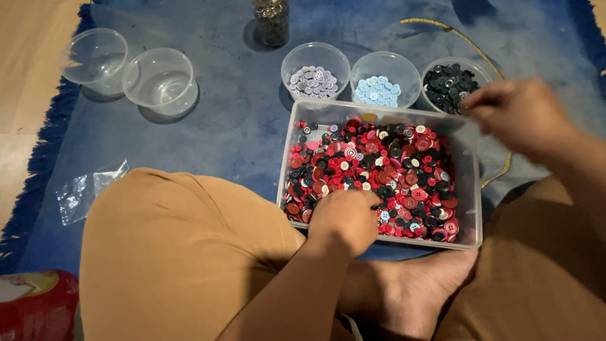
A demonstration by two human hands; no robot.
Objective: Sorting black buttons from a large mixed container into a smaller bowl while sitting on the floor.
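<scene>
Buttons (379,170) in clear tray (473,215), three sorted bowls (315,60)

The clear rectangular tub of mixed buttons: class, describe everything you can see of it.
The clear rectangular tub looks like thin see-through plastic with rounded corners and a raised rim. It sits flat on the blue rug, between the person's knees, just in front of three small round bowls. It is filled with mostly red and black buttons, plus a few white and pale blue. The left hand rests in the buttons at its near edge; the right hand hovers above its far right corner.
</scene>
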